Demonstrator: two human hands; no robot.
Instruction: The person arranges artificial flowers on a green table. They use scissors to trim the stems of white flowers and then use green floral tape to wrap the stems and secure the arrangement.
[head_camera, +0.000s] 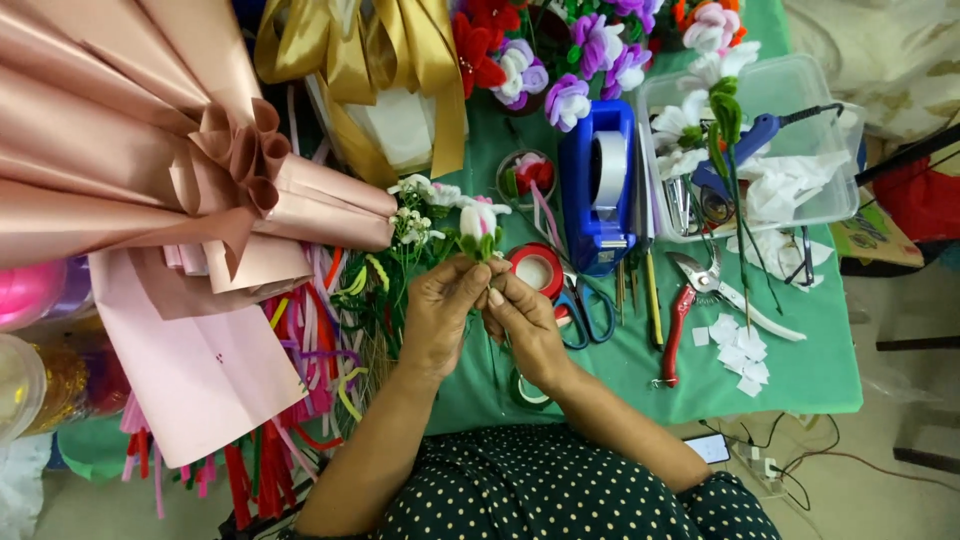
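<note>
Both my hands meet over the green table (800, 370), pinching the stem of a small handmade flower (479, 224) with pink-white petals and green leaves. My left hand (438, 312) grips the stem from the left with its fingers curled. Against it on the right, my right hand (522, 318) pinches the same stem just below the bud. The flower points away from me, upright between the fingertips.
A large rose-gold paper bouquet wrap (150, 150) fills the left. Coloured pipe cleaners (300, 350) lie under it. A blue tape dispenser (598, 185), red tape roll (537, 270), blue scissors (590, 315), red pliers (685, 300), clear plastic box (800, 200) and paper squares (740, 350) lie right.
</note>
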